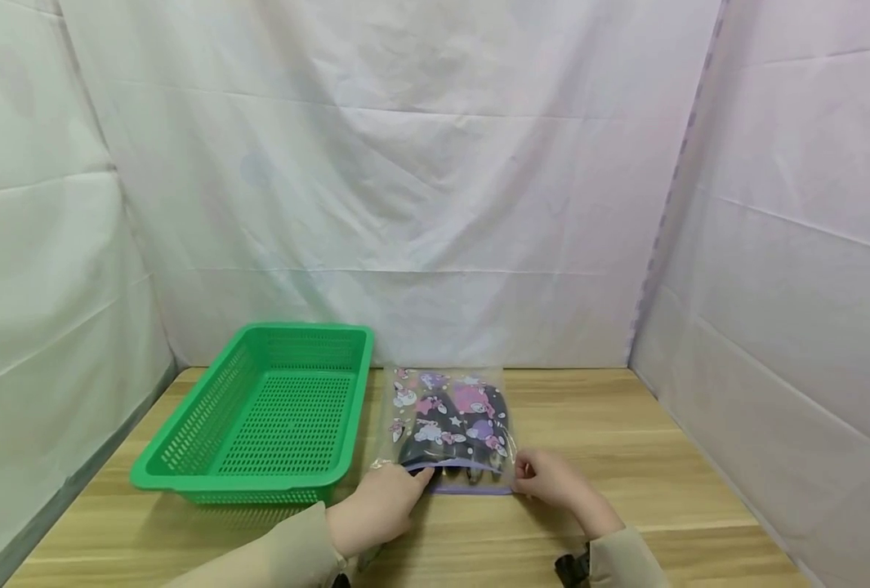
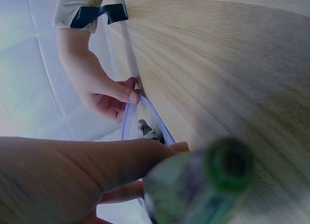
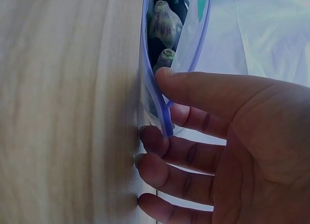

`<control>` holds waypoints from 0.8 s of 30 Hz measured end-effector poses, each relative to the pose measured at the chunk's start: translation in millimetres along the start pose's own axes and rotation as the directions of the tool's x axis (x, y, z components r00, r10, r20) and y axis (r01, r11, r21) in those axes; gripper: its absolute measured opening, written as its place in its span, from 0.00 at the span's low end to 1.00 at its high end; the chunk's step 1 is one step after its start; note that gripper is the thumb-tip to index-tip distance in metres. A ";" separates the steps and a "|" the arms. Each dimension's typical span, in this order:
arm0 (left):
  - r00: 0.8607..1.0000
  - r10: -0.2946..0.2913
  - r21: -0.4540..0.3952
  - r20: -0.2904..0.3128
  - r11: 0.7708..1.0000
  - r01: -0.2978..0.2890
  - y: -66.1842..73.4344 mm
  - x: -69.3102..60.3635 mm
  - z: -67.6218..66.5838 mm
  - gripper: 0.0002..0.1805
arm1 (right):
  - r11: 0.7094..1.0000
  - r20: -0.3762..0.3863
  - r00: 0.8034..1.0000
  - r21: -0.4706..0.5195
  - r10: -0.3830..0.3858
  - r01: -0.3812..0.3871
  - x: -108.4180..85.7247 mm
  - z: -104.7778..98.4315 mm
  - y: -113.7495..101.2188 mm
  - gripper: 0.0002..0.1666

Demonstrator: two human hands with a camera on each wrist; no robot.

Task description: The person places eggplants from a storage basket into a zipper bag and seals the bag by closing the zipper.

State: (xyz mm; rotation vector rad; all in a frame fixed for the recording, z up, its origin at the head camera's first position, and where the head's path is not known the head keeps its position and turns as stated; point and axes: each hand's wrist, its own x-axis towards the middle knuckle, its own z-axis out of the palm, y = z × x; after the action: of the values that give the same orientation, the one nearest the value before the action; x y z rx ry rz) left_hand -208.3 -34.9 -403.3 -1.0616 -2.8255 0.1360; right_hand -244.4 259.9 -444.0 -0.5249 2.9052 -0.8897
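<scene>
A clear zip bag printed with pink and purple cartoon figures lies flat on the table, its purple-edged mouth facing me and parted. Inside are several dark eggplants with their stem ends toward the mouth. My left hand grips another eggplant at the left of the mouth. Its green stem end points back under my wrist, and the hand hides most of its body. With thumb and fingers, my right hand pinches the right corner of the bag's mouth.
To the left stands a green plastic basket with perforated sides, close to the bag and my left forearm. The wooden table is bounded by white cloth at the back and both sides.
</scene>
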 end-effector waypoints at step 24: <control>0.985 0.057 0.116 -0.161 0.992 -0.039 6.6 6.0 10.1 0.34 | 1.000 0.001 1.000 -0.010 -0.002 0.002 0.1 -0.3 -2.4 0.13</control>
State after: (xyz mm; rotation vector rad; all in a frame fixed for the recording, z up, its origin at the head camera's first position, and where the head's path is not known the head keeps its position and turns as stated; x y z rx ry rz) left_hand -210.0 -26.4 -413.6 -1.0645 -2.6138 0.2001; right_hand -243.8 258.2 -442.4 -0.5291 2.9105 -0.8754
